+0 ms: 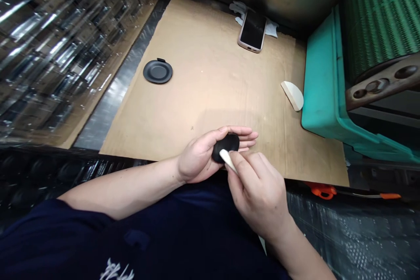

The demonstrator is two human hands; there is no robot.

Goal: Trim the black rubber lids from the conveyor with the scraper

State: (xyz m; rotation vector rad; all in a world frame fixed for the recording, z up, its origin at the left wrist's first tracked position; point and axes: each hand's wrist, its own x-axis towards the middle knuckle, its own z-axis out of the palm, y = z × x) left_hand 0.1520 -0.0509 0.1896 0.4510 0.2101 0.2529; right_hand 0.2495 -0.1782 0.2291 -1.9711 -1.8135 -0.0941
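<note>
My left hand (203, 155) cradles a small black round part (225, 145) in its palm, fingers stretched out behind it. My right hand (259, 192) is closed around a thin cream-coloured stick (227, 159), and the stick's tip presses against the black part's lower edge. Both hands hover over the near edge of a cardboard sheet (203, 96). A second black round part (158, 71) with a small tab lies flat on the cardboard at the left.
A phone (252, 30) lies face up at the far edge on white cloth. A cream half-round piece (293, 95) rests beside a teal crate (320, 83) on the right. Trays of shiny parts (49, 52) fill the left. Orange-handled tool (323, 191) lies at lower right.
</note>
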